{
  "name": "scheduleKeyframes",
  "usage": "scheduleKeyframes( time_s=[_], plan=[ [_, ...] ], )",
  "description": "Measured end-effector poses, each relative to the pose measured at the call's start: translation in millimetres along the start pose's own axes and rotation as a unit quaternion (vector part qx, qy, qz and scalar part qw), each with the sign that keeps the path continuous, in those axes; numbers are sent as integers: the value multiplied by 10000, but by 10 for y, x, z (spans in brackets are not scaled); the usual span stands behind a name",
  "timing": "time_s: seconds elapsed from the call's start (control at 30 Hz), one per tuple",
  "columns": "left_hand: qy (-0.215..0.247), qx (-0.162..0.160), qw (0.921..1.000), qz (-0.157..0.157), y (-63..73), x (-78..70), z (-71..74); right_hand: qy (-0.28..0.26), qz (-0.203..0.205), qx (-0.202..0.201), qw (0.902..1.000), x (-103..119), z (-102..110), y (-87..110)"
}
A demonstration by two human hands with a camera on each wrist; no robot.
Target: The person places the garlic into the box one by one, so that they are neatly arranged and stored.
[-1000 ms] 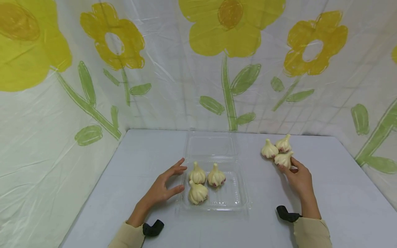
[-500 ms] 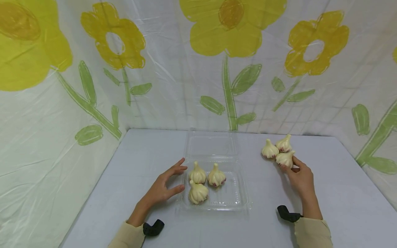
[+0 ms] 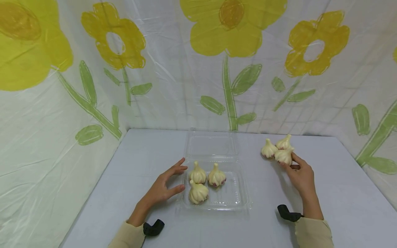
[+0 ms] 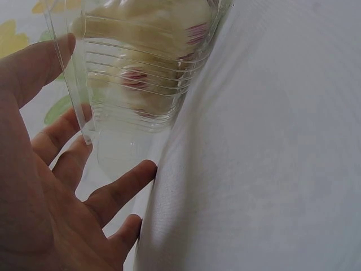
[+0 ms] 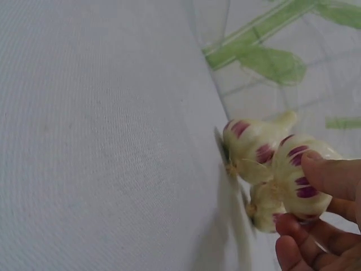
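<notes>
First, head view, right hand (image 3: 301, 177): thumb and fingers pinch a cream-white, round-bellied garlic bulb (image 3: 283, 157) at the right rear of the white-covered desk (image 3: 265, 193).
Neighbouring garlic: a leftward cream bulb (image 3: 268, 148) and a rear cream bulb (image 3: 283, 143) sit just behind the pinched one.
Head view, left hand (image 3: 165, 184): fingers spread, beside the left side of a clear, rectangular plastic container (image 3: 231, 193).
Clear hinged lid (image 3: 212, 146): folded back toward the rear of the desk.
Boxed garlic: inside the container, a back-left bulb (image 3: 197, 174), a back-right bulb (image 3: 216, 176) with purplish marks near its base, and a front bulb (image 3: 198, 193), all toward the left and middle.
Backdrop sheet (image 3: 167, 86): white, with yellow flowers and green stems.
Left wrist view, spread hand: thumb and fingers lie apart about the container's corner; purple-streaked garlic shows through its ribbed wall. Whether they press the plastic, I cannot tell.
Right wrist view, pinching hand: thumb on the bulb's purple-striped flank, fingers below; its two neighbours show behind, contact between them unclear.
</notes>
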State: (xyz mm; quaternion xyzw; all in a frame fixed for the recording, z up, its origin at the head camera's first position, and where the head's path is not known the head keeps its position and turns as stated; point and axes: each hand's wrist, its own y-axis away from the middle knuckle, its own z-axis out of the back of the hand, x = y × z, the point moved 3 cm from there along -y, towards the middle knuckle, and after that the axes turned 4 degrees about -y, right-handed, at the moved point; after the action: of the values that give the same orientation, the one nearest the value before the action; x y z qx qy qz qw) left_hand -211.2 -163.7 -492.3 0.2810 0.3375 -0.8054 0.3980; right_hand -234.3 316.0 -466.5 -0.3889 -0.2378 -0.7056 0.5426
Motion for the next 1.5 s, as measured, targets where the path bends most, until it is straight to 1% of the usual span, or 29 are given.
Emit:
scheduleKeyframes(
  time_s=[0.3,0.53,0.73,0.87,1.17,1.37,1.5],
  plan=[
    [26,-3,10000,-37,-7,4,2,-195,288,-89,9994,73,-21,14],
    [-41,-14,9999,-115,-8,18,-3,-170,661,7,9977,128,-50,30],
    [-5,-38,9999,-152,-6,20,-3,-259,885,159,9956,175,-85,44],
    [18,-40,9999,-163,-7,16,1,-225,958,237,9949,203,-99,51],
    [85,-16,9999,-123,-8,-4,4,-164,919,459,9946,263,-127,61],
    [-12,-14,9999,-117,-6,-3,6,-265,1091,507,9924,304,-141,77],
    [-45,-37,9999,-155,-6,7,1,-334,1188,652,9902,344,-152,94]
  ],
)
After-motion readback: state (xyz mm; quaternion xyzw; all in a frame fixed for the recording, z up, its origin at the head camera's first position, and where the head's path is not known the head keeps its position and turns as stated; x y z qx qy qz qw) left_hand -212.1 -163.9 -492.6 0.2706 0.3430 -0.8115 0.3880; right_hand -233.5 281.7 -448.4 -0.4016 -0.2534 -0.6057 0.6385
